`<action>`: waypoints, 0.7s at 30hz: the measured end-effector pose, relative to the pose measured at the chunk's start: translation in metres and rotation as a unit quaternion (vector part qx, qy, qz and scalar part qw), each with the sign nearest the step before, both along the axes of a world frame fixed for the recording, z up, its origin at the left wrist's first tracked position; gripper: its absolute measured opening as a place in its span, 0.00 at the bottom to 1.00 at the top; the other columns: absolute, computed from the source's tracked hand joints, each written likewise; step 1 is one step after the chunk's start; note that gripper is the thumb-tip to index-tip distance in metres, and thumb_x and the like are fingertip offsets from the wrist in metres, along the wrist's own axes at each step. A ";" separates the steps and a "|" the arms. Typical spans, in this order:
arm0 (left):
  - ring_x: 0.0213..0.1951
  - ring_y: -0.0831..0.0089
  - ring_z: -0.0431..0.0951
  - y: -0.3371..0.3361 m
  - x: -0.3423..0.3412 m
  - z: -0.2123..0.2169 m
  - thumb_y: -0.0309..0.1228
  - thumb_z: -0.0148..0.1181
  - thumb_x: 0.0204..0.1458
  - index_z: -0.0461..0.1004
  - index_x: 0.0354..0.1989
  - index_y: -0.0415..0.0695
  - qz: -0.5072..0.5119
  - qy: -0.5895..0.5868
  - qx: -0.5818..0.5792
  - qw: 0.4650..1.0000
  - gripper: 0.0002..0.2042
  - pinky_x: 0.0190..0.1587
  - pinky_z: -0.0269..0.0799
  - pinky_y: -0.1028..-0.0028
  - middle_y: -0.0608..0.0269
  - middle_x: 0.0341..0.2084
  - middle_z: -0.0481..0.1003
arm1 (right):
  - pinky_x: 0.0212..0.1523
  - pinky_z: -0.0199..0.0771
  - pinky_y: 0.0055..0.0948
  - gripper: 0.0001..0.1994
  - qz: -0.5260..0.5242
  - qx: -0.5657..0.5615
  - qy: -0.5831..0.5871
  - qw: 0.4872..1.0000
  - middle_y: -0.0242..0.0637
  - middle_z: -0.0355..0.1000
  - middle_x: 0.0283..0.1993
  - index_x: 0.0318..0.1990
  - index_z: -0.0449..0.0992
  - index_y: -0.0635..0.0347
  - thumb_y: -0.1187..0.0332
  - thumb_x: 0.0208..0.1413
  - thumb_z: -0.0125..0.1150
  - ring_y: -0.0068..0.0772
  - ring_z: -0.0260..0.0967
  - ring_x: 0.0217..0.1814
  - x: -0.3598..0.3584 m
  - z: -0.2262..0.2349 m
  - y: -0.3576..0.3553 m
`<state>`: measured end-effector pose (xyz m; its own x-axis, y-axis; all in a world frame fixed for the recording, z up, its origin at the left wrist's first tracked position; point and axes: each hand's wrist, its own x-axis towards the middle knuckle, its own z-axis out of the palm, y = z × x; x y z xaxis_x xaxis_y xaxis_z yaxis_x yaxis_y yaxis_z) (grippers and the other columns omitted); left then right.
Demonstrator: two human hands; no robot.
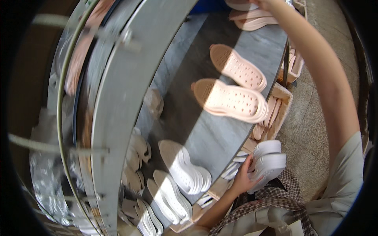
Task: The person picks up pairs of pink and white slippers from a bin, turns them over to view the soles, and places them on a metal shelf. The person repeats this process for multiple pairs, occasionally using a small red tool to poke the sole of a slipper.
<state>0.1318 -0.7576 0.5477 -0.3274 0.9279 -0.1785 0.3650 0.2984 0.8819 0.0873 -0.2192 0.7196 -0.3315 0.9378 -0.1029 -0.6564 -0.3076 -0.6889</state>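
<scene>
The left hand point(245, 179) is clasping thick, hole-dotted white soles point(271, 166) just beside the desk point(220, 135); the view's upper edge is cutting off the right hand point(265, 3), whose grip I cannot tell, near pink soles point(255, 23).

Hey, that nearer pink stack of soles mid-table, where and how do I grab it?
I'd take the pink stack of soles by its broad end, from your side of the table: that end lies at the table's edge, and its layered rims show, so they could be pinched together.
</scene>
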 end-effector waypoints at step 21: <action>0.48 0.56 0.72 -0.053 0.142 0.046 0.49 0.46 0.55 0.59 0.57 0.35 0.046 -0.627 0.235 0.742 0.30 0.50 0.70 0.62 0.47 0.49 0.69 | 0.62 0.57 0.31 0.22 0.370 0.173 -0.149 0.901 0.41 0.61 0.59 0.59 0.65 0.61 0.59 0.62 0.48 0.34 0.58 0.62 0.370 -0.095 -0.478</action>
